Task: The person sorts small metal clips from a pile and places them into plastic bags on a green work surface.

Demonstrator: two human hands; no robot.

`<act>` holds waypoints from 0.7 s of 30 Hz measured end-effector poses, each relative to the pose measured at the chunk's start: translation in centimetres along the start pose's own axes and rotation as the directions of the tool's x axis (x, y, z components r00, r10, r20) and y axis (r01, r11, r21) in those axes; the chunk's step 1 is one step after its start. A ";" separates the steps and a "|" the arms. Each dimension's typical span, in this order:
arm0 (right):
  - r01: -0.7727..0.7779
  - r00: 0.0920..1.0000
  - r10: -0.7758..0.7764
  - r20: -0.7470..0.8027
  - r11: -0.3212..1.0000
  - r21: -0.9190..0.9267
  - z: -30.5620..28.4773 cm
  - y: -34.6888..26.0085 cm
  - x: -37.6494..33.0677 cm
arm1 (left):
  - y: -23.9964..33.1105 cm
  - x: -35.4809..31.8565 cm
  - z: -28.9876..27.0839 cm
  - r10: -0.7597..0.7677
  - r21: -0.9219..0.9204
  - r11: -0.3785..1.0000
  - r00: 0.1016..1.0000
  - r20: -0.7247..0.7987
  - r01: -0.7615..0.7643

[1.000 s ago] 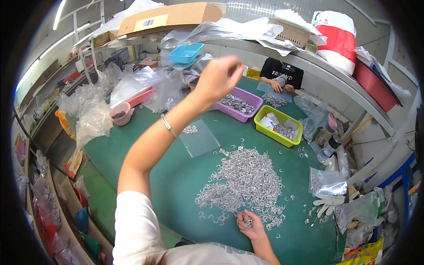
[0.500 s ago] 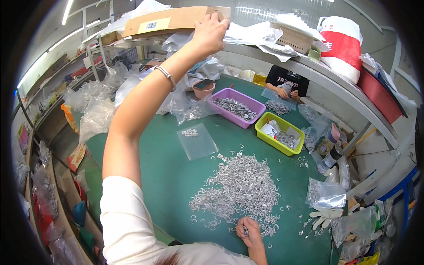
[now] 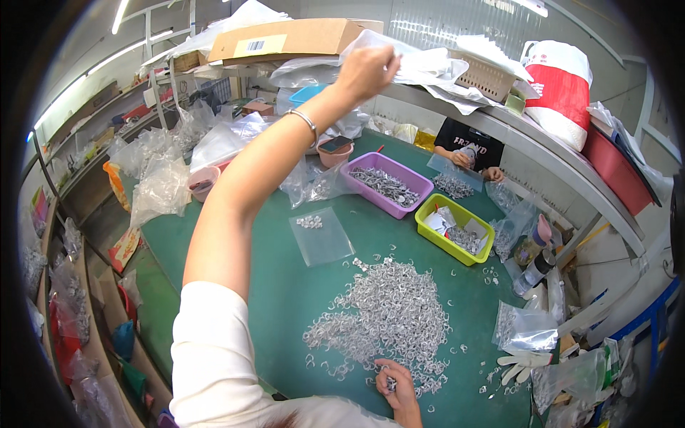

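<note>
My left hand is raised to the shelf beside the right end of a cardboard box. Its fingers are closed on a translucent plastic bag, partly hidden behind the hand. Low over the table, my right hand is curled around several small silvery open rings at the near edge of a large heap of the same rings. Beyond the heap a flat clear bag lies on the green table, with a little cluster of small pale metal pieces on it.
A purple tub and a lime-green tub hold metal parts. Across the table, a person's hands work by another small pile. Bottles, a filled clear bag and a white glove line the right edge. Plastic bags crowd the left.
My left hand has moved right, off the cardboard box, and a translucent bag now shows at it. My right hand stays by the heap. The other person's hands have moved apart.
</note>
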State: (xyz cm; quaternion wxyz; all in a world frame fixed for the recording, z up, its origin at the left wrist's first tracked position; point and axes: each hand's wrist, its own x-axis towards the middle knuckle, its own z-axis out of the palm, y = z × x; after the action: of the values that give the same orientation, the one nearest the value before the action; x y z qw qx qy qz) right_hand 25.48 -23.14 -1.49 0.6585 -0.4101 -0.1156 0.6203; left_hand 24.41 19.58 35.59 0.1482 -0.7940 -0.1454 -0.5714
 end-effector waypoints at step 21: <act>0.006 1.000 -0.005 -0.020 0.998 0.060 -0.8 -0.1 0.3 | -8.3 6.8 13.2 -0.159 0.269 0.961 0.917 0.365 0.059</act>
State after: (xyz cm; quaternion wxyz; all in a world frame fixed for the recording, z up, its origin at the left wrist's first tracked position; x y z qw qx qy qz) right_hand 26.12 -23.14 -2.09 0.6733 -0.3961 -0.0916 0.6176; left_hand 34.54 32.88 38.69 0.1845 -0.8555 -0.2875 -0.3891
